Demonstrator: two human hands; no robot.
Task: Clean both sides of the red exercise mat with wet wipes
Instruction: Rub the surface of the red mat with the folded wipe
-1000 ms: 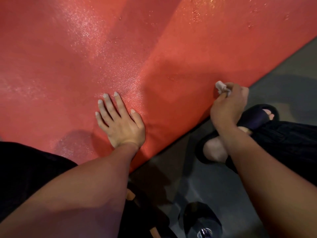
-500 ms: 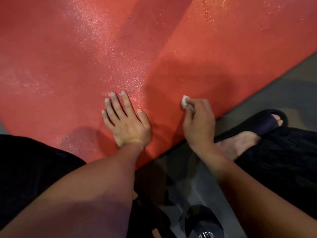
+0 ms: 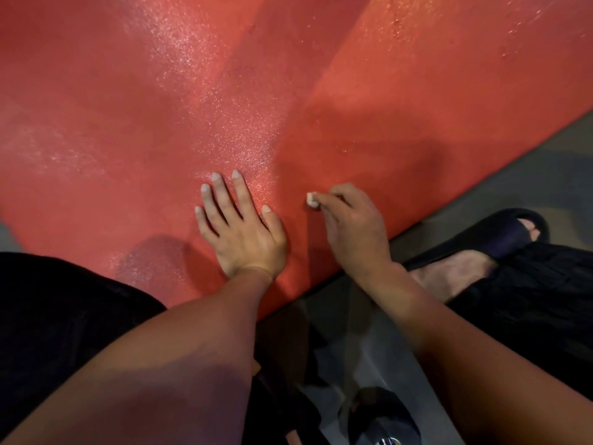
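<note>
Black cloth covers our left knee (image 3: 57,316) at the bottom of the view, and a dark round object (image 3: 382,415) sits on the grey floor (image 3: 526,184) between our forearms; it is too shadowed to say what it is. Off to the right, our foot rests in a dark slipper (image 3: 500,236) just off the mat's edge.

Beyond these, our left hand (image 3: 244,232) lies flat on the red exercise mat (image 3: 128,107), fingers straight and spread, holding nothing and pressing the surface down near its border. Just beside it to the right, our right hand (image 3: 356,226) has its fingers curled round a small white wet wipe (image 3: 313,200), a bunched wad that pokes out at the fingertips and touches the mat. The wipe points toward the left hand's thumb, with a narrow strip of mat between them.

Farther out, the mat fills nearly the whole view. Its near edge runs on a diagonal from lower left to upper right, so its long axis appears to follow that line. Wet sheen glitters in a band above the left hand, while the area to the right looks duller. We judge the right hand, the only one with the wipe, best placed to stroke away from us along that diagonal, toward the duller stretch.
</note>
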